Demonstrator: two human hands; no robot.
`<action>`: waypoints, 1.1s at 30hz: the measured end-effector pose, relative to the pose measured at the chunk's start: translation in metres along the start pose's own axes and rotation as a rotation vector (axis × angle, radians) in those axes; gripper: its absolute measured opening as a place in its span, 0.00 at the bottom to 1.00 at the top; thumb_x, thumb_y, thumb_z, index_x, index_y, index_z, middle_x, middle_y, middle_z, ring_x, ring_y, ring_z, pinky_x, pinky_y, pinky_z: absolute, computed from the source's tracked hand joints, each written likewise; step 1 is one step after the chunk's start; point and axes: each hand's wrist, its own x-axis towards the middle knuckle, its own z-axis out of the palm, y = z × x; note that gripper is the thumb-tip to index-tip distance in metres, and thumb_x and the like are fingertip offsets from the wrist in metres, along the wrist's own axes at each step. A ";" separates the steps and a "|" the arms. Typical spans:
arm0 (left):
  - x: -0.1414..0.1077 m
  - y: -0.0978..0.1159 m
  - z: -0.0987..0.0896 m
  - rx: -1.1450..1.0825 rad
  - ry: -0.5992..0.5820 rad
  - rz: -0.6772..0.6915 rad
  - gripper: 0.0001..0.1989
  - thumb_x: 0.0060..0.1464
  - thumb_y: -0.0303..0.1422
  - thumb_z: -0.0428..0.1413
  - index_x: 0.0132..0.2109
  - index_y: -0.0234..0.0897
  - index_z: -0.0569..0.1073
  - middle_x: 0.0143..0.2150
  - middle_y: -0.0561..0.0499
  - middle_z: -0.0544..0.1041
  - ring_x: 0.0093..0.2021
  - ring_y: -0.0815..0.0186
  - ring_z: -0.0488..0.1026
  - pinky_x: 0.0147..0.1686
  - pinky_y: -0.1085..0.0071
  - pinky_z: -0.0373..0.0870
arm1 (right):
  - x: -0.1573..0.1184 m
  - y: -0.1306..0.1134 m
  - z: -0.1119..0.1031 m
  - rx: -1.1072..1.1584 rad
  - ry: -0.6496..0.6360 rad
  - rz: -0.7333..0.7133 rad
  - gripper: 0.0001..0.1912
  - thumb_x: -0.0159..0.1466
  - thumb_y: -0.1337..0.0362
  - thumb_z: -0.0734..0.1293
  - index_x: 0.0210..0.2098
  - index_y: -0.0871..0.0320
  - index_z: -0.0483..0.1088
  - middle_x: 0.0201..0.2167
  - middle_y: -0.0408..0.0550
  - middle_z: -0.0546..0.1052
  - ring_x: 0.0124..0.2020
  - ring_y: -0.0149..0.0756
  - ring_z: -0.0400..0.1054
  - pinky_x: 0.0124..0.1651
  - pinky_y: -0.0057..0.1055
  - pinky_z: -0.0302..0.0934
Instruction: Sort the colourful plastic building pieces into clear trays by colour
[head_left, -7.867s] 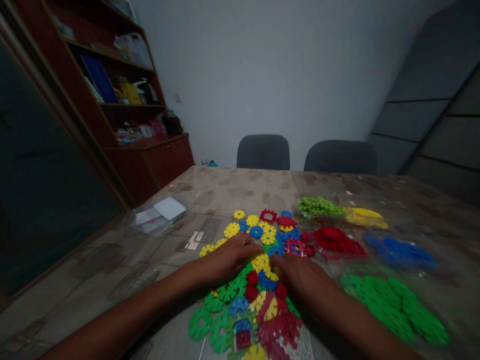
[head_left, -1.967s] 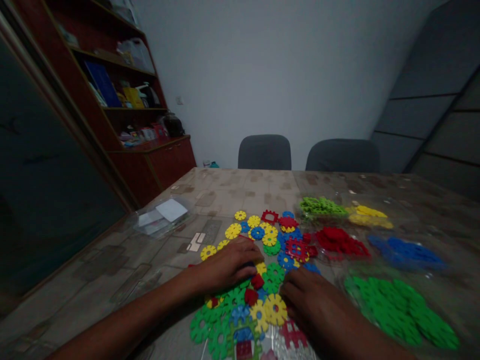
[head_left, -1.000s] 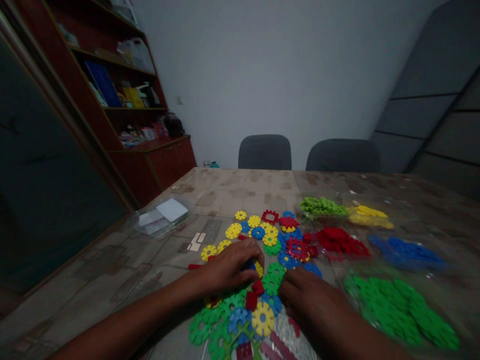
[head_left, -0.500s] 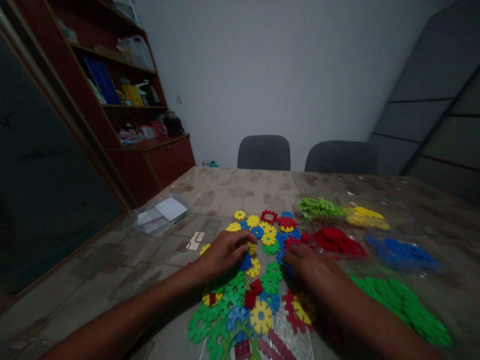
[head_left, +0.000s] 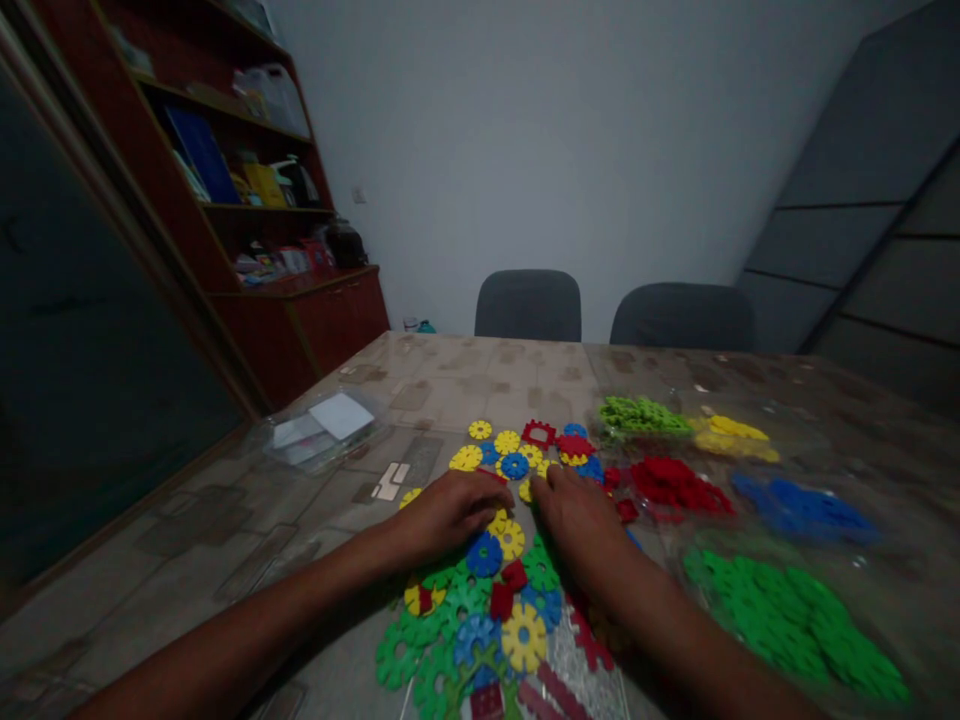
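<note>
From my remote seat, the broad patterned surface (head_left: 465,385) filled the view, with two grey chairs (head_left: 528,305) at its far edge and a dark red bookcase (head_left: 247,200) far left. On the right lay sorted heaps: a large green pile (head_left: 795,620) nearest, then a blue pile (head_left: 802,505), a red pile (head_left: 671,485), and farther off lime and yellow ones. A clear lidded box (head_left: 322,432) sat to the left. In the middle near me spread the mixed loose discs (head_left: 495,590), gear-shaped pieces in four colours. My left hand (head_left: 450,515) rested palm-down on their far left edge, fingers (head_left: 491,492) loosely curled over a yellow disc; my right hand (head_left: 577,515) lay flat just beside it, fingers spread narrow, gripping nothing I could see. I judged the sorting was midway, so the next move called for pinching one disc free without scattering its neighbours.
</note>
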 end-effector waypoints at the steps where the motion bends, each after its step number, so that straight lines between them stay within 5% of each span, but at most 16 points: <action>1: 0.000 0.001 -0.002 0.009 -0.010 -0.001 0.09 0.63 0.25 0.52 0.44 0.40 0.75 0.42 0.49 0.81 0.42 0.60 0.77 0.46 0.65 0.71 | -0.002 0.001 0.001 -0.003 0.002 0.003 0.17 0.72 0.74 0.58 0.55 0.62 0.73 0.51 0.63 0.77 0.56 0.52 0.70 0.50 0.40 0.63; 6: -0.004 0.009 -0.008 0.054 -0.114 0.004 0.06 0.65 0.31 0.57 0.48 0.39 0.75 0.44 0.47 0.80 0.44 0.57 0.77 0.45 0.64 0.71 | -0.017 0.012 0.002 0.007 0.002 0.004 0.15 0.70 0.76 0.60 0.51 0.61 0.74 0.47 0.60 0.79 0.50 0.48 0.73 0.48 0.37 0.63; 10: -0.006 0.007 -0.004 0.084 -0.145 0.015 0.16 0.61 0.35 0.64 0.54 0.41 0.73 0.52 0.44 0.78 0.52 0.52 0.75 0.53 0.58 0.70 | -0.025 0.019 0.000 0.046 0.011 0.033 0.16 0.69 0.77 0.60 0.51 0.62 0.74 0.47 0.59 0.80 0.50 0.47 0.74 0.48 0.36 0.62; 19: -0.003 -0.003 -0.003 -0.006 -0.001 -0.051 0.19 0.61 0.23 0.56 0.56 0.45 0.75 0.55 0.47 0.80 0.53 0.58 0.76 0.55 0.60 0.70 | -0.027 0.025 0.002 0.212 0.056 0.094 0.08 0.70 0.70 0.64 0.43 0.59 0.76 0.40 0.56 0.82 0.39 0.46 0.76 0.35 0.32 0.56; 24: -0.004 -0.007 -0.009 0.025 -0.011 -0.034 0.16 0.63 0.25 0.54 0.55 0.40 0.75 0.55 0.43 0.80 0.53 0.57 0.76 0.55 0.58 0.71 | -0.026 0.030 0.008 0.341 0.067 0.025 0.15 0.65 0.73 0.65 0.49 0.57 0.75 0.40 0.56 0.82 0.40 0.48 0.77 0.35 0.32 0.56; 29: -0.005 -0.006 -0.009 0.044 -0.094 -0.016 0.13 0.62 0.25 0.56 0.51 0.40 0.76 0.53 0.44 0.81 0.52 0.57 0.77 0.55 0.58 0.72 | -0.032 0.022 0.006 0.500 0.094 -0.064 0.12 0.67 0.74 0.61 0.34 0.57 0.75 0.35 0.51 0.82 0.35 0.40 0.75 0.33 0.30 0.56; 33: -0.003 -0.007 -0.012 0.029 -0.031 -0.020 0.16 0.62 0.23 0.52 0.53 0.39 0.77 0.52 0.44 0.82 0.51 0.57 0.78 0.54 0.60 0.72 | -0.035 0.006 0.015 0.612 0.146 -0.104 0.12 0.69 0.71 0.61 0.32 0.57 0.73 0.33 0.47 0.80 0.33 0.37 0.73 0.33 0.29 0.56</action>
